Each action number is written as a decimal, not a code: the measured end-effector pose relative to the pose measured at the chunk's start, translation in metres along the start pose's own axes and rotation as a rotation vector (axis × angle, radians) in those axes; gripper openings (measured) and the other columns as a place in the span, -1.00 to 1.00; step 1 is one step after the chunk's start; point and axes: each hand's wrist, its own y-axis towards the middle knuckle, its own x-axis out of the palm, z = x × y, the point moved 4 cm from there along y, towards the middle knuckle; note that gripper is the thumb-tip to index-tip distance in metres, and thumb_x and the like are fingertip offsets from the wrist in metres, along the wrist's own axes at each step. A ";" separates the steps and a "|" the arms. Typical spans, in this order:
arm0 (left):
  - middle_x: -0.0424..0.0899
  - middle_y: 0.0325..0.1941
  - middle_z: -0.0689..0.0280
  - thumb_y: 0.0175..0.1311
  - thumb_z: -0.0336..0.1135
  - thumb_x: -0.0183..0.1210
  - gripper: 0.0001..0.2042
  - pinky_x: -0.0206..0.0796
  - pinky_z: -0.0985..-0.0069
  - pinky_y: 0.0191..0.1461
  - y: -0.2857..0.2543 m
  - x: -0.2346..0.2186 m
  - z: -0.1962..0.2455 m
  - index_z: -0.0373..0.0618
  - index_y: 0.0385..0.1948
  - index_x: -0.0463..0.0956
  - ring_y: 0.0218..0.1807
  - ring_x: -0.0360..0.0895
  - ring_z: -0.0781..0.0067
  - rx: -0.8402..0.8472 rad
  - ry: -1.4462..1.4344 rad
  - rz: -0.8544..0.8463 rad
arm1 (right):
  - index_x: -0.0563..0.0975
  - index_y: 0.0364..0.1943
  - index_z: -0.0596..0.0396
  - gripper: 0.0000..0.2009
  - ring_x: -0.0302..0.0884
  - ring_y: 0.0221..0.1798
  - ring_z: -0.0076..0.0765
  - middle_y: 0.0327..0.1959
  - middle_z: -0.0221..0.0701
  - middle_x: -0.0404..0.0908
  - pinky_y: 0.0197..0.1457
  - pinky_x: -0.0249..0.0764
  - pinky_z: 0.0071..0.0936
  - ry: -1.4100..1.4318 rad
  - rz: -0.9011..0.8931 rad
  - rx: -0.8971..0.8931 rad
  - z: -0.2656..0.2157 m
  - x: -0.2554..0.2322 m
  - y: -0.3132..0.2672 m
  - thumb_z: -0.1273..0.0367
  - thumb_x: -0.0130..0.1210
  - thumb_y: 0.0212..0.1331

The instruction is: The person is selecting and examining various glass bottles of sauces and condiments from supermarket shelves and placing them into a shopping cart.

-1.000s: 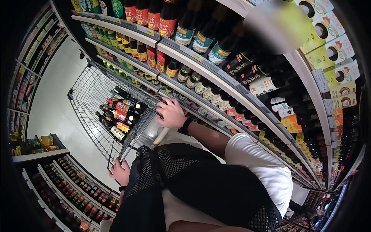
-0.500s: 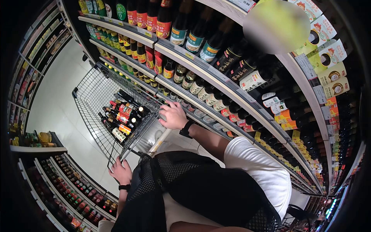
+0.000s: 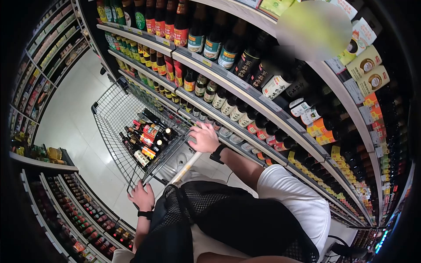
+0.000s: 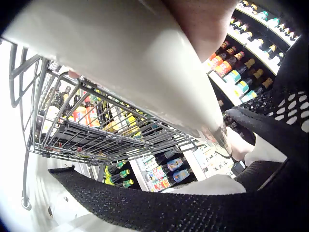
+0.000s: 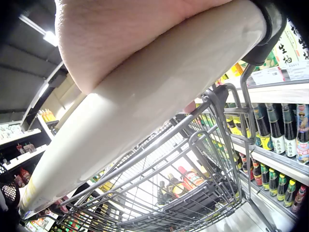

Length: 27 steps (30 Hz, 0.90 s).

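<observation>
Seen from above, a person's left hand (image 3: 142, 196) and right hand (image 3: 204, 137) rest well apart on the white handle (image 3: 186, 168) of a wire shopping cart (image 3: 109, 140), palms against the bar and fingers reaching across it, though I cannot tell whether they curl fully beneath. The handle lies between the person's body and the basket, where dark bottles (image 3: 149, 135) with red, orange and white labels lie grouped toward the near end. Shelves (image 3: 245, 85) of bottles line the cart's right side.
</observation>
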 end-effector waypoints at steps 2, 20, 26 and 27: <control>0.67 0.15 0.14 0.39 0.00 0.04 -0.53 -0.25 -0.25 0.53 -0.009 0.002 0.002 0.02 0.25 0.49 0.27 0.47 0.00 0.011 -0.005 0.016 | 0.74 -0.10 -0.10 -0.66 0.30 0.46 -0.10 0.15 -0.52 0.63 0.39 0.16 -0.05 -0.023 0.027 0.001 0.002 0.001 -0.010 0.07 0.21 0.14; 0.68 0.14 0.14 0.42 0.01 0.00 -0.52 -0.25 -0.27 0.52 -0.065 0.014 0.019 0.01 0.28 0.46 0.28 0.47 0.00 0.029 0.014 -0.016 | 0.74 -0.16 -0.08 -0.67 0.31 0.44 -0.15 0.14 -0.51 0.65 0.45 0.11 -0.03 0.000 0.031 0.046 0.016 -0.014 -0.073 0.09 0.23 0.07; 0.68 0.13 0.14 0.41 0.00 0.01 -0.53 -0.25 -0.26 0.52 -0.078 0.019 0.022 0.01 0.26 0.47 0.27 0.48 0.00 0.027 0.011 -0.018 | 0.73 -0.10 -0.07 -0.64 0.26 0.48 -0.11 0.18 -0.50 0.64 0.48 0.07 -0.05 0.009 -0.006 0.063 0.020 -0.014 -0.088 0.09 0.20 0.10; 0.68 0.13 0.14 0.41 0.00 0.01 -0.53 -0.25 -0.26 0.52 -0.080 0.018 0.023 0.01 0.26 0.47 0.27 0.48 0.00 0.026 0.012 -0.017 | 0.73 -0.09 -0.07 -0.64 0.25 0.49 -0.10 0.18 -0.50 0.63 0.49 0.06 -0.05 0.014 -0.008 0.068 0.021 -0.014 -0.091 0.09 0.20 0.11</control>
